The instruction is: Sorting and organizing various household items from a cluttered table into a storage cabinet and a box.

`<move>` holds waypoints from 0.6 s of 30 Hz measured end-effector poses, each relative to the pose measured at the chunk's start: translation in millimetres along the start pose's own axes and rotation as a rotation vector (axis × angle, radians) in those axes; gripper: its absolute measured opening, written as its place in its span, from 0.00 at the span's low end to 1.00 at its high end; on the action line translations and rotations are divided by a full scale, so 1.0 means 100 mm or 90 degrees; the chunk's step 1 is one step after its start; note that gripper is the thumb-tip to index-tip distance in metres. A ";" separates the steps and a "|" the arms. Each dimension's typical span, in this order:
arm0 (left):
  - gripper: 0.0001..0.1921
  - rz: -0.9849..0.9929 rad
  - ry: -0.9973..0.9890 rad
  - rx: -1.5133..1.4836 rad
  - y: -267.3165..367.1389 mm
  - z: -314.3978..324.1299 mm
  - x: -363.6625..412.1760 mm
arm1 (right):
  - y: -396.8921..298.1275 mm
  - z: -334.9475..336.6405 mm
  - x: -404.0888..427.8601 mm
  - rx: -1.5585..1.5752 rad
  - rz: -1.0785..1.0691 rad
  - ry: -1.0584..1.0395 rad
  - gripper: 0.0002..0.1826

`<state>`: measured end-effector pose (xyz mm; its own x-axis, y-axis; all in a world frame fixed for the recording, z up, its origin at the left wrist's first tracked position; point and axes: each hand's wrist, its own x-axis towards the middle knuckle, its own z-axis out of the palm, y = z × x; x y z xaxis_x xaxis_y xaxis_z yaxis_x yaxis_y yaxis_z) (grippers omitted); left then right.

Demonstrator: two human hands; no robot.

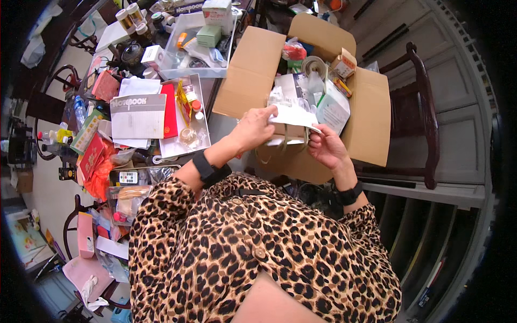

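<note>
My left hand (256, 128) grips the left end of a white folded paper item (294, 116), which looks like a paper bag with greenish cord loops hanging from it. Its right corner is pinched between the thumb and fingers of my right hand (328, 146). Both hands are above the near side of an open cardboard box (369, 117). Inside the box are a roll of clear tape (314, 65), a white printed packet (334, 107), a small carton (344, 63) and clear plastic pieces. The white item and my hands hide part of the contents.
Left of the box, a white tray (205, 125) holds small bottles beside a notebook (138, 117) and a red folder (169, 111). Behind it stands a clear plastic bin (194, 72) with boxes. A wooden chair (420, 117) is close on the right.
</note>
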<state>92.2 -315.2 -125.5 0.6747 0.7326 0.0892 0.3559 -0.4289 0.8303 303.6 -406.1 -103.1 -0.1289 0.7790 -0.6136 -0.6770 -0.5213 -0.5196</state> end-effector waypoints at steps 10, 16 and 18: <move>0.11 -0.022 0.049 -0.045 0.08 0.19 0.11 | 0.25 -0.17 0.00 -0.666 -0.496 0.250 0.31; 0.11 -0.026 0.048 -0.037 -0.06 0.11 0.24 | 0.23 -0.18 -0.10 -0.769 -0.594 0.298 0.23; 0.12 -0.059 0.014 -0.045 -0.05 0.06 0.27 | 0.20 -0.26 -0.14 -0.698 -0.573 0.280 0.15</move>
<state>112.3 -296.4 -130.3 0.6262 0.7794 0.0215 0.3697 -0.3210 0.8720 310.9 -437.0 -120.3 0.3858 0.9137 0.1275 0.4874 -0.0846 -0.8691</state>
